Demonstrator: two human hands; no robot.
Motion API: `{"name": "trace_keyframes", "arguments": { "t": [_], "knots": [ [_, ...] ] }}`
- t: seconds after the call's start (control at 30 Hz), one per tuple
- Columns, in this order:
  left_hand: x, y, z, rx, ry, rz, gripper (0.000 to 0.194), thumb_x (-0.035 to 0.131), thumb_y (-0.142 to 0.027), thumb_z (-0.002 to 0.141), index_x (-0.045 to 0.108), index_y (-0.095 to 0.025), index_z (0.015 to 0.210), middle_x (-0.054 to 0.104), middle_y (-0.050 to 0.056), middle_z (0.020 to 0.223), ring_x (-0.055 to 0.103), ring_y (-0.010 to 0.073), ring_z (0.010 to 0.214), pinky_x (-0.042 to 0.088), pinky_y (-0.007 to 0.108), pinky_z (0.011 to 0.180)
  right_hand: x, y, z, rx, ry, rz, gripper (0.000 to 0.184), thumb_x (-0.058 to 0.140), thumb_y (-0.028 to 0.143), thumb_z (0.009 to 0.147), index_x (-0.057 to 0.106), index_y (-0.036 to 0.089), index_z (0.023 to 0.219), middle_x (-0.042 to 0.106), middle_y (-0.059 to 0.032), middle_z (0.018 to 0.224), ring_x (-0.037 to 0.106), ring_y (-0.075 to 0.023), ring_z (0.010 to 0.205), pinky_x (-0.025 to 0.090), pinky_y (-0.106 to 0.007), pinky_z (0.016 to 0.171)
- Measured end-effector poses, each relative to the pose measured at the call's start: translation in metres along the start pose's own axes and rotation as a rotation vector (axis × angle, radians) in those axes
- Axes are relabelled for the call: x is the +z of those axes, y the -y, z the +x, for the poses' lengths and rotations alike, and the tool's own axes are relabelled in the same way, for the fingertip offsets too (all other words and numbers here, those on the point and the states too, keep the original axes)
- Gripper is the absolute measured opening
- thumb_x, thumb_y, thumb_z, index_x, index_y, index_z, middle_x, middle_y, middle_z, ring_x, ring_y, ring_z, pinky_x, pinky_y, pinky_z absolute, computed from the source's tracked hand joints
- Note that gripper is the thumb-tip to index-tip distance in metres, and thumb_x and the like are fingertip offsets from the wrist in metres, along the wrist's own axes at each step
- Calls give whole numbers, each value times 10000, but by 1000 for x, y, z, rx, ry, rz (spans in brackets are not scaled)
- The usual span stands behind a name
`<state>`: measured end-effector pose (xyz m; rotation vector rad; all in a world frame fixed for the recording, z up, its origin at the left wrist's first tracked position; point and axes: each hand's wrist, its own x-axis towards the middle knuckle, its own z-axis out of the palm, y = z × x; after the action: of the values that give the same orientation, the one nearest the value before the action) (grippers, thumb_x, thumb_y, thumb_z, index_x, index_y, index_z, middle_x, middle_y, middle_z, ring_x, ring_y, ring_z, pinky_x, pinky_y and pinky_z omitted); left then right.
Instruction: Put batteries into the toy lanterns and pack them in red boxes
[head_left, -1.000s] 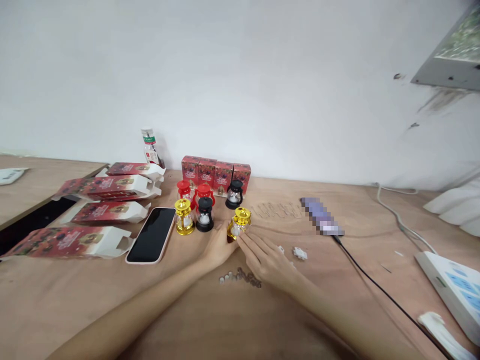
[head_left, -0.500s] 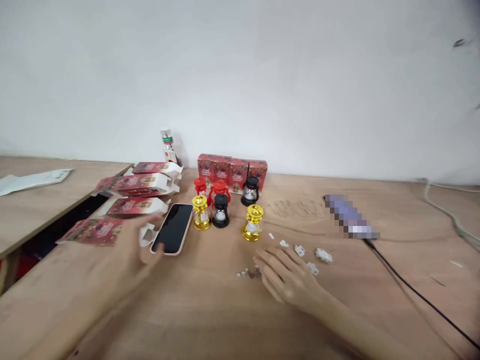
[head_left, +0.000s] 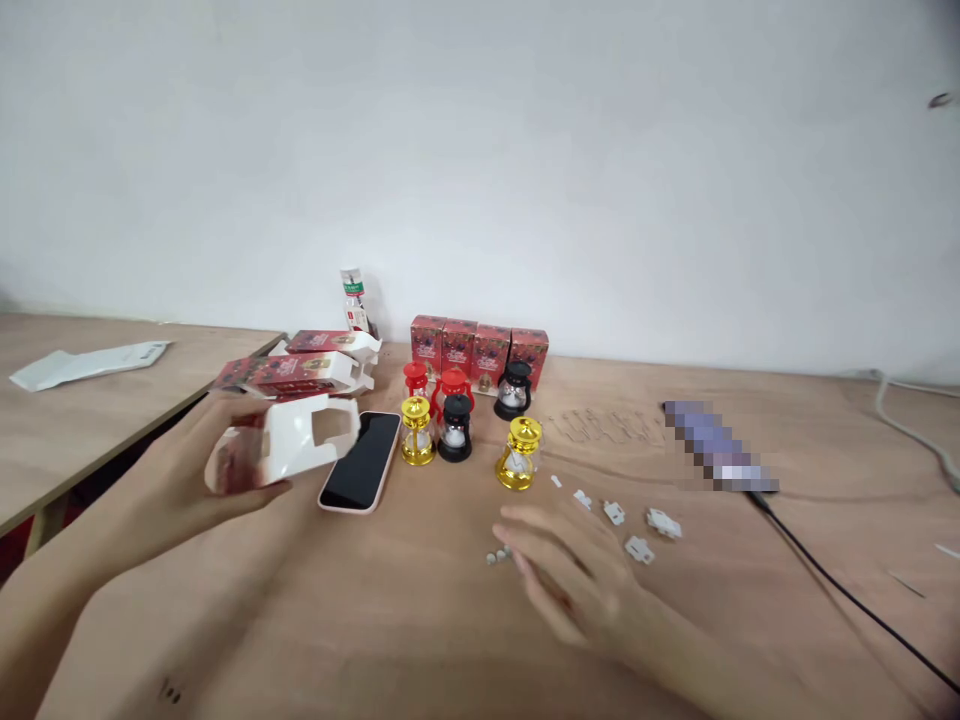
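On the left, my left hand (head_left: 176, 480) grips a red and white cardboard box (head_left: 304, 440), its open white end with flaps facing right, raised above the table. My right hand (head_left: 574, 575) hovers low over the table with fingers apart, nothing visible in it. Small button cells (head_left: 496, 556) lie by its fingertips, partly hidden under the hand. Just beyond stands a gold mini lantern (head_left: 519, 455). Another gold lantern (head_left: 418, 432), a black lantern (head_left: 455, 428), two red lanterns (head_left: 453, 388) and a second black lantern (head_left: 514, 390) stand further back.
Flattened red boxes (head_left: 300, 372) lie at the left. Closed red boxes (head_left: 491, 358) stand in a row near the wall, beside a bottle (head_left: 356, 303). A pink-edged phone (head_left: 364, 462), white plastic pieces (head_left: 640, 549), thin wire loops (head_left: 607, 427) and a cabled phone (head_left: 716, 445) lie about.
My left hand let go of the gold lantern, went left and picked up a box. The right hand drew back from the lantern towards the button cells. The view has turned left.
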<state>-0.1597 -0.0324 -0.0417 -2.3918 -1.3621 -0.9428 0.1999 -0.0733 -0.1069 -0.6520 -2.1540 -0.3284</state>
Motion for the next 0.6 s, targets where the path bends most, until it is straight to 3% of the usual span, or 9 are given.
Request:
{"name": "trace_keyframes", "arguments": {
  "t": [0.07, 0.17, 0.23, 0.3, 0.4, 0.5, 0.6],
  "knots": [
    [5, -31, 11, 78, 22, -49, 514, 579, -547, 784, 514, -201, 1159, 603, 55, 1098, 600, 231, 923, 513, 317, 708, -6, 4, 12, 122, -3, 89, 273, 484, 94, 849, 582, 159, 1096, 632, -120, 1082, 626, -179, 946, 541, -321, 796],
    [34, -66, 19, 248, 80, -62, 392, 536, -381, 842, 486, -217, 1194, 607, 70, 1173, 599, 244, 980, 500, 352, 774, -11, 6, 27, 181, 8, 128, 304, 481, 144, 876, 554, 173, 1169, 528, -152, 1244, 573, -205, 1084, 529, -350, 867],
    [56, -81, 20, 341, 3, -92, 448, 545, -313, 836, 434, -221, 1260, 634, 70, 1133, 608, 226, 939, 489, 332, 759, -10, 3, 32, 197, 41, 80, 255, 474, 155, 881, 591, 180, 1107, 514, -157, 1272, 563, -230, 1103, 526, -375, 862],
    [74, -90, 17, 384, -52, -114, 545, 562, -240, 820, 373, -224, 1330, 619, 86, 1169, 596, 224, 963, 474, 336, 792, -7, -3, 33, 237, 99, 49, 195, 456, 142, 879, 622, 183, 973, 581, -142, 1181, 598, -224, 1010, 536, -360, 800],
    [91, -98, 9, 441, -87, -69, 553, 595, -171, 785, 443, -326, 1294, 569, 76, 1245, 578, 233, 1003, 452, 356, 822, -4, -12, 28, 319, 174, 117, 196, 428, 121, 873, 604, 188, 817, 655, -86, 916, 616, -179, 789, 527, -290, 663],
    [104, -104, -4, 439, -151, -41, 517, 634, -180, 775, 516, -401, 1227, 571, 51, 1227, 576, 233, 1014, 450, 376, 858, 1, -14, 15, 377, 189, 259, 273, 419, 146, 892, 574, 190, 672, 616, -33, 717, 582, -141, 644, 481, -239, 573],
    [117, -114, -16, 367, -309, -65, 442, 656, -246, 804, 545, -388, 1208, 635, 31, 1082, 603, 214, 948, 454, 376, 893, 11, -10, -6, 392, 156, 407, 371, 424, 183, 907, 523, 189, 550, 542, 4, 575, 522, -107, 508, 426, -205, 476]
  ]
}}
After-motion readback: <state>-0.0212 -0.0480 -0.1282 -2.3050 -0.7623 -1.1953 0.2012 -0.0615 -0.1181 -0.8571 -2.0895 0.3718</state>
